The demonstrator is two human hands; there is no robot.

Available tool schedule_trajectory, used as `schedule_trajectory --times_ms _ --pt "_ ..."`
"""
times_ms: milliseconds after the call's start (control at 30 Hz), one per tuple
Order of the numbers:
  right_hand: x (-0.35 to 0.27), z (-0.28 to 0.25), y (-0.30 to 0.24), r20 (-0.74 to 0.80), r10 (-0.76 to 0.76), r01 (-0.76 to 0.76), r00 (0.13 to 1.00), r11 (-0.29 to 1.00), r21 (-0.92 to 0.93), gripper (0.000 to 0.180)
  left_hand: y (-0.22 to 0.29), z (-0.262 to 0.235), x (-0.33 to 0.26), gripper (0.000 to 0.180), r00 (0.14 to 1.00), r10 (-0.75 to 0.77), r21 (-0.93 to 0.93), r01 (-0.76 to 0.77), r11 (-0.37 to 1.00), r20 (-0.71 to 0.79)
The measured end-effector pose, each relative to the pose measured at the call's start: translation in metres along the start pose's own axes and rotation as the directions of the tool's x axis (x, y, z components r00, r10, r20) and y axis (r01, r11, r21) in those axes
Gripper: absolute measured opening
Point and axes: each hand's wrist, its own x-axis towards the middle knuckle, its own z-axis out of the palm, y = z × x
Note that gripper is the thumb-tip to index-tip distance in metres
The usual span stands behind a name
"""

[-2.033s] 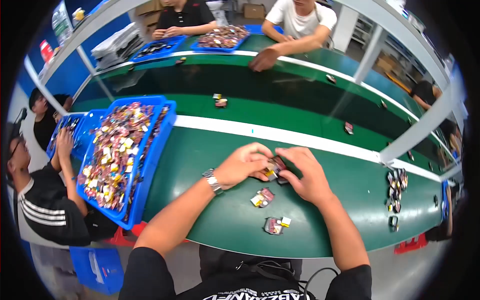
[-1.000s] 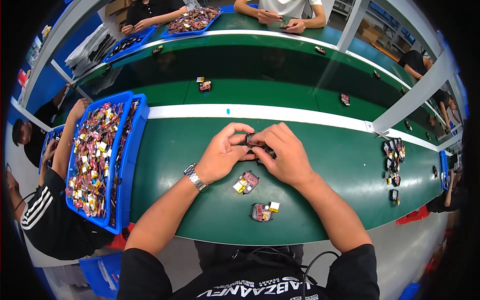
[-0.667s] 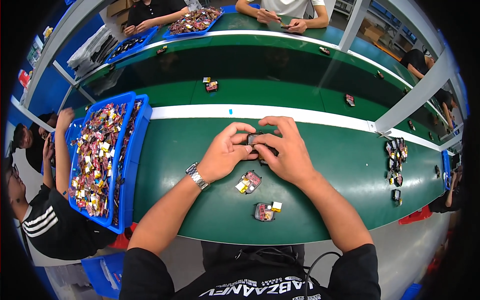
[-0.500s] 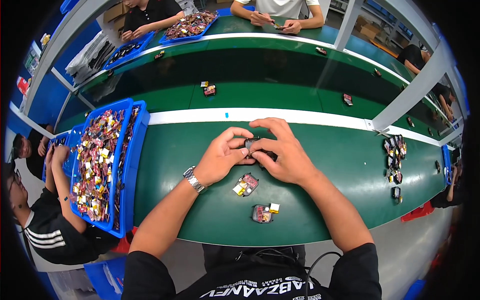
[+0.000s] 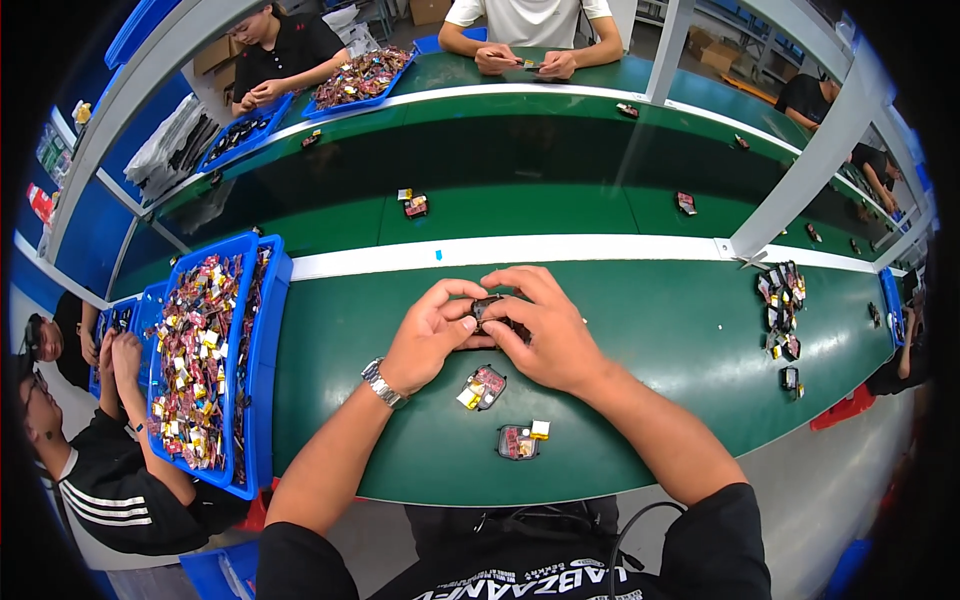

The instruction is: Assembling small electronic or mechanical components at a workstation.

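Two bare hands sit close together, on the near side of the white rail [image 5: 600,247]: I have the left hand [image 5: 428,335] and the right hand [image 5: 548,335] facing each other, fingers curled. Between their fingertips I pinch a small black casing [image 5: 486,308], partly covered by them. Farther from the rail lies an open casing [image 5: 487,388], and a second casing [image 5: 518,442] farther still.

12 o'clock: white-shirted co-worker [image 5: 535,24], seated | 2 o'clock: grey frame post [image 5: 812,160], slanted | 8 o'clock: stripe-sleeved co-worker [image 5: 105,505], dark top | 10 o'clock: pale layered stack [image 5: 165,150], edges uneven
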Motion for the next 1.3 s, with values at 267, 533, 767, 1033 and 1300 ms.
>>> schedule_trajectory --times_ms 267,533,767,1033,1300 --pt "-0.002 0.002 0.001 -0.010 -0.005 0.005 1.000 1.000 0.005 0.010 0.001 0.000 0.001 0.027 0.999 -0.036 -0.049 0.036 0.998 0.006" --pt "-0.001 -0.001 -0.004 -0.037 -0.005 0.002 0.999 0.997 -0.081 0.016 0.000 0.003 0.002 0.026 0.999 -0.028 -0.036 0.027 0.999 -0.025" --pt "-0.005 0.006 -0.004 -0.051 0.058 -0.057 0.997 0.998 0.013 0.019 0.000 0.003 0.000 0.024 0.999 -0.026 -0.034 0.024 0.999 -0.039" --pt "-0.001 0.009 -0.011 -0.097 0.061 -0.051 0.993 0.994 0.102 0.023 -0.001 0.000 0.001 0.021 0.996 0.076 -0.074 -0.079 0.994 -0.042" --pt "-0.004 0.007 -0.010 -0.179 -0.006 0.005 0.984 1.000 -0.003 0.020 -0.007 0.000 0.001 0.024 0.992 0.110 -0.171 -0.099 0.980 0.056"
